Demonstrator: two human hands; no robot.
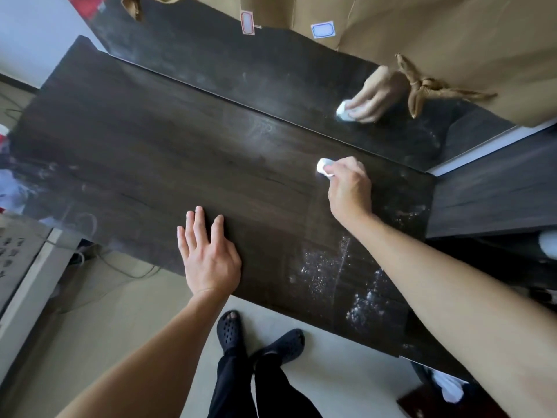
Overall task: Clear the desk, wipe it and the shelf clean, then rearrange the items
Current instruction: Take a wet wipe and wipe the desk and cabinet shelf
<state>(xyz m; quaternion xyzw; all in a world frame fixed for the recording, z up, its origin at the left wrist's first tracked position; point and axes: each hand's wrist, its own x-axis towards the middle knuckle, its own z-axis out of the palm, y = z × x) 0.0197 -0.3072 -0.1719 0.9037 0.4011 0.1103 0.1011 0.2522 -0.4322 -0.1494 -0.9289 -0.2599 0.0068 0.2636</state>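
Observation:
A dark wood desk (pixel 144 140) fills the middle of the view, bare of items. My right hand (pixel 349 188) grips a small wad of white tissue (pixel 324 167) and presses it on the desk top near the back right. My left hand (pixel 208 251) lies flat, fingers spread, on the desk's front edge and holds nothing. White dust specks (pixel 325 267) cover the front right part of the desk. A glossy dark back panel (pixel 241 61) mirrors my right hand and the tissue.
A dark shelf unit (pixel 494 194) adjoins the desk on the right. Brown paper (pixel 422 31) with two stickers covers the wall behind. Cables lie on the floor at the left. My feet in black clogs (pixel 259 339) stand before the desk.

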